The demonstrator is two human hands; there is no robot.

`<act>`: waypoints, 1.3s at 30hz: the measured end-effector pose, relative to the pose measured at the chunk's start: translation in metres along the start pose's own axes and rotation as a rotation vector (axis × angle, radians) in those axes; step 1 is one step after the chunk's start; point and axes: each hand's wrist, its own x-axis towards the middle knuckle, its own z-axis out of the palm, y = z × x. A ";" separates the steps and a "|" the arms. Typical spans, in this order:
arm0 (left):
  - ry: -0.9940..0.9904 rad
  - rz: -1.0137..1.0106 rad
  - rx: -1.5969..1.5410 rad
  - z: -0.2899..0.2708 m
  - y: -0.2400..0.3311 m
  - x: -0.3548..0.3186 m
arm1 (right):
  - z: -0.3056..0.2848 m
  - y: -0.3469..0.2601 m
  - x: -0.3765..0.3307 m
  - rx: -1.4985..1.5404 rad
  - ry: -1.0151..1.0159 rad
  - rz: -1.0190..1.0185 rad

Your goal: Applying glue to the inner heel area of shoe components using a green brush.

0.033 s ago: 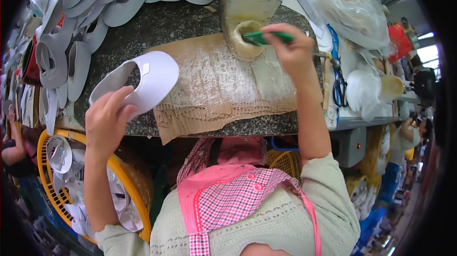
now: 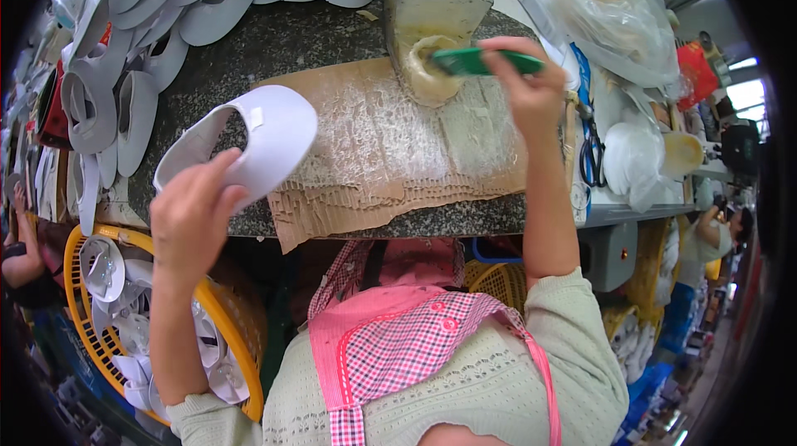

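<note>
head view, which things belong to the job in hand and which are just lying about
Seemingly part of the job:
pale visor-shaped piece in the left hand
green-handled tool in the right hand
open-mouthed cloudy container
cardboard sheet

Seemingly just lying about:
black-handled scissors
clear plastic bag

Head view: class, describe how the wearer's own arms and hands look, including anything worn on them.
The left hand and right hand wear no gloves, and no watch shows. The left sleeve and right sleeve are pale green knit, leaving the forearms bare.
</note>
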 end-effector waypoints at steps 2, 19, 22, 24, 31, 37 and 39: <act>0.018 0.144 0.049 0.008 0.021 -0.006 | -0.010 -0.007 0.002 0.015 0.089 -0.067; -0.226 -0.003 -0.119 0.047 0.006 -0.006 | 0.065 -0.029 -0.040 0.614 -0.510 0.395; -0.372 0.056 -0.003 0.047 0.003 -0.003 | 0.113 -0.013 -0.013 0.537 -0.481 0.192; -0.306 -0.042 -0.135 0.048 0.000 -0.004 | 0.122 -0.010 -0.008 0.473 -0.354 0.027; -0.311 0.035 -0.058 0.021 -0.002 0.008 | 0.113 -0.033 0.001 0.604 -0.560 0.151; -0.778 -0.027 -0.254 0.023 -0.023 0.039 | 0.091 -0.035 -0.038 0.513 -0.718 0.022; -0.831 -0.094 -0.428 0.016 -0.026 0.042 | 0.077 -0.036 -0.032 0.572 -0.553 0.046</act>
